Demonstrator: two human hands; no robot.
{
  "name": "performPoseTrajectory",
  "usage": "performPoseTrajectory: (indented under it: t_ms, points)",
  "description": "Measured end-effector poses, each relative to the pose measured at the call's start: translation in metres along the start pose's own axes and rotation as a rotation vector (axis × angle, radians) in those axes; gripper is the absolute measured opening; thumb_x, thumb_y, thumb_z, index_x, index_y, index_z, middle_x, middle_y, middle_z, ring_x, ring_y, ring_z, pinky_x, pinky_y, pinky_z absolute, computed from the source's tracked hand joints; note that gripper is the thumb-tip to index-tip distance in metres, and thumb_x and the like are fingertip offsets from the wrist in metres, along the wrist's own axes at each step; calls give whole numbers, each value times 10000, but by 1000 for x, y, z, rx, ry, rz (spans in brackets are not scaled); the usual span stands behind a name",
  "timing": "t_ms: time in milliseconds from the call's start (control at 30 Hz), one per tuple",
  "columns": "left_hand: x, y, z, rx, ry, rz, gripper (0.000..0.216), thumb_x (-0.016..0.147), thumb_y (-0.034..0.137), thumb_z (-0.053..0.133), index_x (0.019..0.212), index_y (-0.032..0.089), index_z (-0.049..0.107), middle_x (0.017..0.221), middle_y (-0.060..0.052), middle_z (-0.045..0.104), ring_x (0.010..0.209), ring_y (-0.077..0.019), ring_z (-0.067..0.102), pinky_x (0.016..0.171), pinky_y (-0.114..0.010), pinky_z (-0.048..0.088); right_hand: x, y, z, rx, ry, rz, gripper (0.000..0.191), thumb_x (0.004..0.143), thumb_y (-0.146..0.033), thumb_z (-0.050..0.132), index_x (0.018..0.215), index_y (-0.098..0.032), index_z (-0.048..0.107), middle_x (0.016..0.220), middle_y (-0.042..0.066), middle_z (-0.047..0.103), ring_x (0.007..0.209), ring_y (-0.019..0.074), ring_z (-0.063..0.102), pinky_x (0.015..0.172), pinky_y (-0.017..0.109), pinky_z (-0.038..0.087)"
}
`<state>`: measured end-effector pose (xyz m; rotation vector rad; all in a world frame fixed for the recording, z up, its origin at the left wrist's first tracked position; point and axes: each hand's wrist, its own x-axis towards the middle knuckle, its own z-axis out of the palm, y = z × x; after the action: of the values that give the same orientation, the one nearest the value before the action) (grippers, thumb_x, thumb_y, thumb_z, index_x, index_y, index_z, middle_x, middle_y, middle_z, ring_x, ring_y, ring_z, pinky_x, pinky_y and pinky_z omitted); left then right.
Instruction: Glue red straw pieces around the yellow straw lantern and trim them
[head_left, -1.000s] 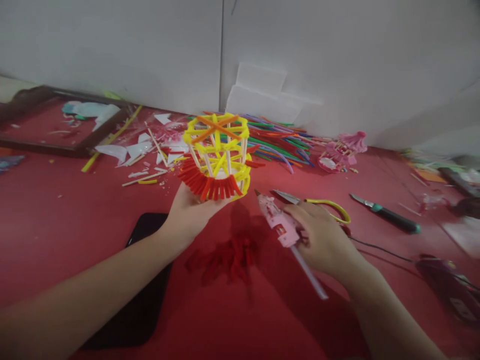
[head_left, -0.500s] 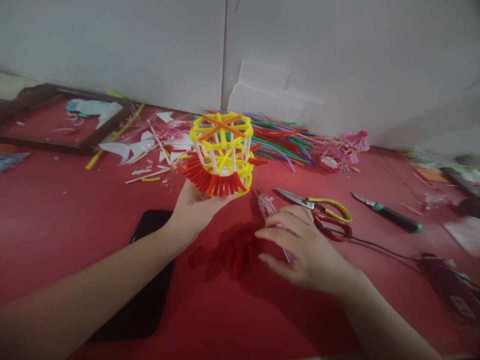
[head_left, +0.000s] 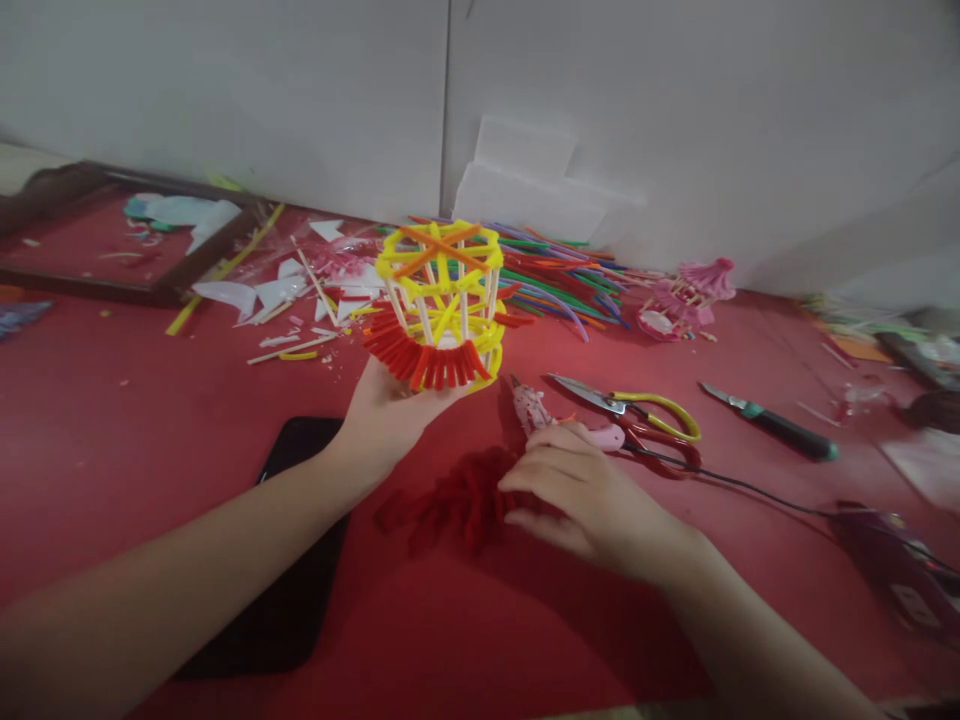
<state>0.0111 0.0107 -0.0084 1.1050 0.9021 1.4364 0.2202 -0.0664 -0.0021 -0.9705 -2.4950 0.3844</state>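
My left hand point(head_left: 394, 410) is closed round the bottom of a small tower model point(head_left: 442, 300) and holds it up. The model has yellow pipe-cleaner rings, pale stick posts, an orange cross on top and a fringe of short red pieces round its lower front. My right hand point(head_left: 581, 495) is low over the table at a pile of short red pipe-cleaner pieces point(head_left: 465, 500), fingers curved, with a gap between thumb and fingertips. Just beyond its knuckles lies a pink glue gun point(head_left: 532, 408), partly hidden by the hand, its handle pointing right.
Scissors point(head_left: 652, 420) and a green-and-black knife point(head_left: 780, 425) lie to the right. A black phone point(head_left: 285, 590) lies beneath my left forearm. Loose coloured pipe cleaners point(head_left: 570, 275), a pink model point(head_left: 686, 298), paper scraps point(head_left: 281, 290) and a dark frame point(head_left: 90, 290) are farther back.
The glue gun's handle has swung from under my right hand to point right, and the hand has come off it, shifting slightly left toward the red pieces. My left hand holds the model much as before.
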Motion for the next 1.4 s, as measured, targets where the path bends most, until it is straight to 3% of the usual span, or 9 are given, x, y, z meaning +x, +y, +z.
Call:
performPoseTrajectory:
  t_ms: [167,367,567,667,833,967,1133,1267,1400]
  points:
    - [-2,0,-2,43,-79,18,336,686,253,927,976,192,768,1062,-84,836,988,-270,785,901,-391,649,-1,2,-1,121,34,-15,140,1035,-154,537,1024,-210,665,941,26,731,907,156,634,923,345,497]
    - [-5,-2,-5,-17,-140,-13,448,659,267,960,1053,200,760,1134,-97,821,1051,-304,777,956,-440,639,1,0,-9,17,28,93,83,1016,-218,608,1018,-224,690,949,18,750,915,172,620,872,358,442]
    - [-6,5,-1,25,-128,-55,435,630,328,975,979,197,751,1123,-111,815,1079,-338,765,959,-462,636,3,-1,-3,-31,-18,31,133,1007,-219,619,1024,-248,747,994,29,738,960,176,611,863,358,434]
    - [-5,2,-3,22,-143,-35,442,616,320,983,973,209,748,1210,-112,794,1177,-349,731,1024,-463,606,4,0,-1,15,57,-11,131,995,-198,621,964,-236,742,979,31,745,929,163,637,862,347,473]
    - [-2,-3,-7,31,-213,42,524,601,283,994,1062,202,759,1156,-107,803,1105,-307,755,1066,-450,575,2,0,-7,204,231,81,122,961,-147,595,994,-212,693,930,26,778,876,137,729,796,264,569]
    - [-1,-4,-7,64,-231,74,491,615,317,986,1036,209,758,1156,-107,799,1119,-313,748,1093,-476,564,1,1,-7,196,185,118,151,947,-139,592,998,-214,713,888,11,783,808,123,737,756,239,587]
    - [0,0,-6,125,-222,91,463,631,367,973,1015,227,756,1139,-105,805,1114,-324,747,1101,-500,561,4,0,-8,260,89,8,176,983,-144,608,983,-223,766,1064,64,775,969,136,743,855,268,610]
    - [-2,8,-3,180,-186,80,567,532,333,1016,1026,233,756,981,-94,826,1037,-342,768,1059,-527,585,6,-5,-13,324,242,23,175,973,-142,635,992,-234,782,964,42,771,874,127,742,789,253,622]
    - [-3,10,0,140,-243,82,605,559,357,1002,1096,235,752,995,-104,824,1092,-362,758,1067,-539,580,9,-12,-13,280,535,219,161,915,-144,704,985,-258,794,845,8,798,744,148,760,679,260,637]
